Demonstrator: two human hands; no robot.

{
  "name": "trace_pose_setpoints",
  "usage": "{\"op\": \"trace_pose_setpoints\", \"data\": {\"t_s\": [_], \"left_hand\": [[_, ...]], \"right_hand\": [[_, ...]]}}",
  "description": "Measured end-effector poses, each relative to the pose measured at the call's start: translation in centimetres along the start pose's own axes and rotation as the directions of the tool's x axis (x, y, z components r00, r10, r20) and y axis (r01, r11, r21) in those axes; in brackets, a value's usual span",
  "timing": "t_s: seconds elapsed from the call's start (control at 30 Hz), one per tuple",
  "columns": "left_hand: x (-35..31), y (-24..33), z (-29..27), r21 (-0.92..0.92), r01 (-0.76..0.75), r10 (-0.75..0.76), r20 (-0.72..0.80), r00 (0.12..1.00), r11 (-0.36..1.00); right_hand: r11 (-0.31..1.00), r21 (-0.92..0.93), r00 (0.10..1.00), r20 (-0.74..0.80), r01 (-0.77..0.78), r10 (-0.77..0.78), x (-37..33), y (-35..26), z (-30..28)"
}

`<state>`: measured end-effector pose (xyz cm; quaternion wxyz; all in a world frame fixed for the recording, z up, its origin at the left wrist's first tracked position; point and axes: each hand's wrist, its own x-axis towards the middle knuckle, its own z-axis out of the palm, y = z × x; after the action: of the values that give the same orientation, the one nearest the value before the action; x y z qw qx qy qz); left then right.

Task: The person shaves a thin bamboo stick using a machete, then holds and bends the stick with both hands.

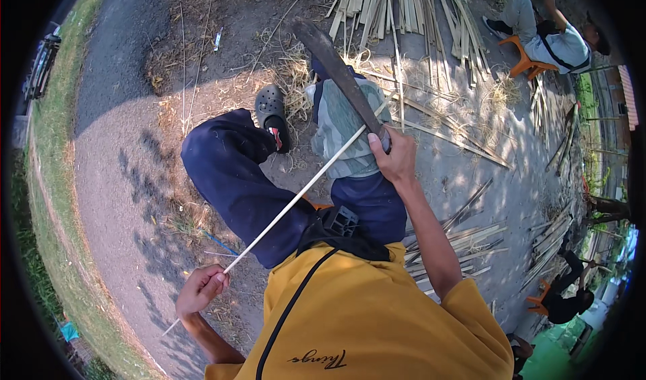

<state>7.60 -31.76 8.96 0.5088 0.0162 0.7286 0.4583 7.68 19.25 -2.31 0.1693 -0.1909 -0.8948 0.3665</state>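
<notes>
My left hand (pixel 202 291) is closed around a thin pale strip, probably bamboo (pixel 296 197). The strip slants up to the right across my lap, and its tail sticks out below the hand. My right hand (pixel 396 155) grips a machete (pixel 336 70) near its base, the handle mostly hidden in the fist. Its dark, wide blade points up and left, away from me. Strip and blade cross just beside my right thumb, over a greenish camouflage cloth (pixel 336 121) draped on my right knee. Which edge touches the strip, I cannot tell.
A large heap of split strips (pixel 404 10) lies ahead, with curly shavings (pixel 293 74) nearer my feet. More strips (pixel 464 249) lie at my right. Two people sit on orange stools (pixel 528 58) to the right. A paved path (pixel 111 178) runs along the left.
</notes>
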Motion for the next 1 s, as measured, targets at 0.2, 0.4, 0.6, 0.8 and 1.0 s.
{"op": "trace_pose_setpoints", "data": {"t_s": [0.2,0.4,0.6,0.8,1.0], "left_hand": [[2.2,0.2,-1.0,-0.046,0.04,-0.037,0.054,0.998,0.998],[1.8,-1.0,-2.9,-0.122,0.144,-0.131,0.106,0.986,0.982],[3.0,2.2,-2.1,0.023,0.038,-0.04,0.108,0.993,0.999],[1.7,0.1,-4.1,-0.085,0.126,-0.116,0.115,0.987,0.988],[2.7,1.0,-2.7,0.03,-0.043,0.04,0.107,0.993,0.999]], "right_hand": [[0.996,-0.004,0.994,0.05,0.093,-0.093,0.3,1.0,-0.3],[0.999,0.006,0.995,0.088,0.039,-0.04,0.2,1.6,-0.8],[1.0,0.023,0.999,0.048,0.018,-0.019,0.3,0.7,-0.3],[1.0,0.023,0.999,0.045,0.021,-0.022,0.1,0.9,-0.7],[1.0,-0.029,0.997,0.072,0.003,-0.001,0.2,0.1,-0.5]]}}
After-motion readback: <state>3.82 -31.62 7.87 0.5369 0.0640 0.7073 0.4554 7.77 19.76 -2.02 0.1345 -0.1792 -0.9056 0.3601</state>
